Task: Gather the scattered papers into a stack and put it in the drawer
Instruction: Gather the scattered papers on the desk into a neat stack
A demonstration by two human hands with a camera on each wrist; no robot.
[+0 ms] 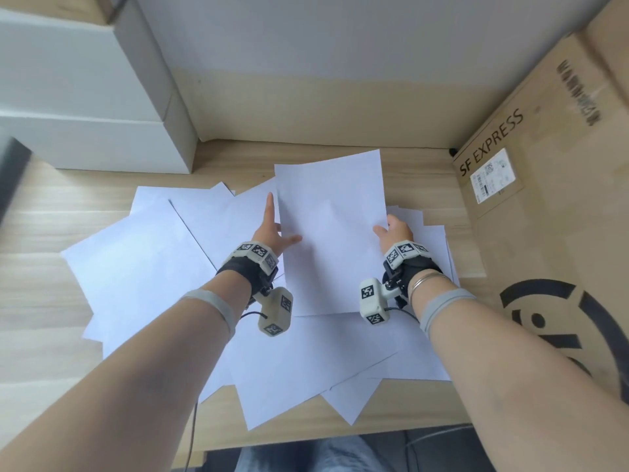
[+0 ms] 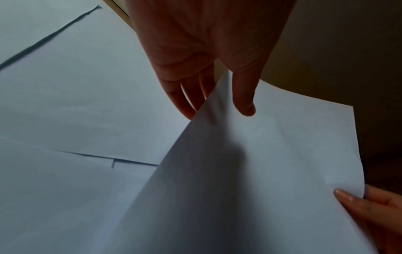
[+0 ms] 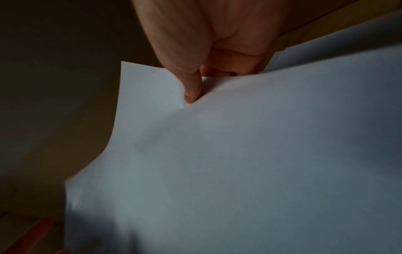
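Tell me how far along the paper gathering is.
Barely started. Done: nothing looks stacked; the loose papers lie fanned out across the desk. In hand: one sheet is lifted off the pile, the right hand pinching its right edge and the left hand holding its left edge with the fingers straight. Left: gather the rest, square the stack, put it away. No drawer is in view.
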